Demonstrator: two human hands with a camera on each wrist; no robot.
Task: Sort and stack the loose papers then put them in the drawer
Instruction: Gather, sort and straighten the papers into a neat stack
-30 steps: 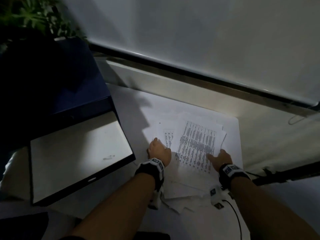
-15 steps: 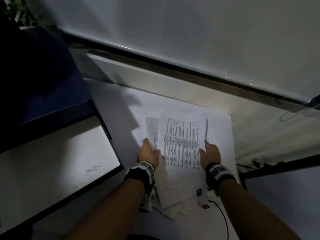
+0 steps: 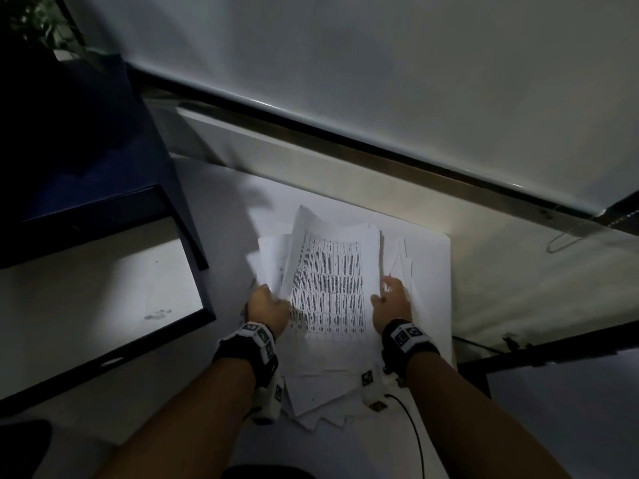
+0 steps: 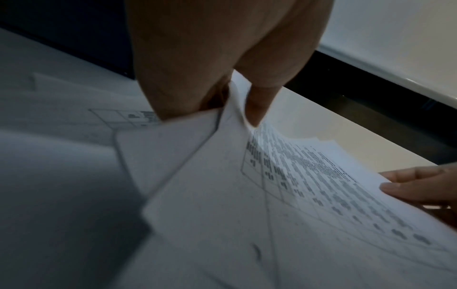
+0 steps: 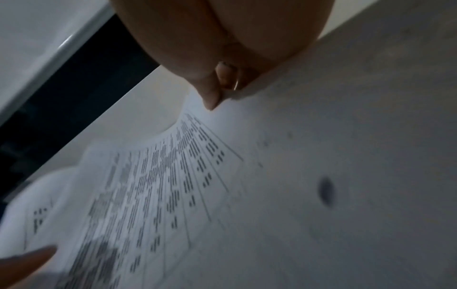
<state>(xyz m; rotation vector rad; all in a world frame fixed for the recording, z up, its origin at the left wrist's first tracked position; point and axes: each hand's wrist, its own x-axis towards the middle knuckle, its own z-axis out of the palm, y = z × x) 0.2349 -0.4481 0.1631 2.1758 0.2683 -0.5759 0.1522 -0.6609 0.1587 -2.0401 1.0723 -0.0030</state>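
Observation:
A bundle of white papers [image 3: 328, 288] with a printed table on top is held between both hands above a small white table [image 3: 439, 299]. My left hand [image 3: 268, 307] pinches the bundle's left edge, thumb on top and fingers underneath, as the left wrist view shows on the papers [image 4: 284, 185]. My right hand [image 3: 392, 302] grips the right edge, its thumb lying on the top sheet [image 5: 173, 176]. The far ends of the sheets curl upward. More loose sheets [image 3: 318, 395] lie fanned out under the bundle near my wrists. A dark blue cabinet's open drawer [image 3: 103, 305] with a pale bottom stands at the left.
The blue cabinet body [image 3: 86, 160] rises behind the drawer, with a plant [image 3: 34, 25] at the far left. A white wall panel with a dark rail [image 3: 380, 146] runs behind the table. A black cable [image 3: 413, 430] trails from my right wrist.
Both hands have closed in on the papers' sides and lifted the gathered bundle, squaring it; the sheets lay flat and spread a second ago. The view has shifted slightly.

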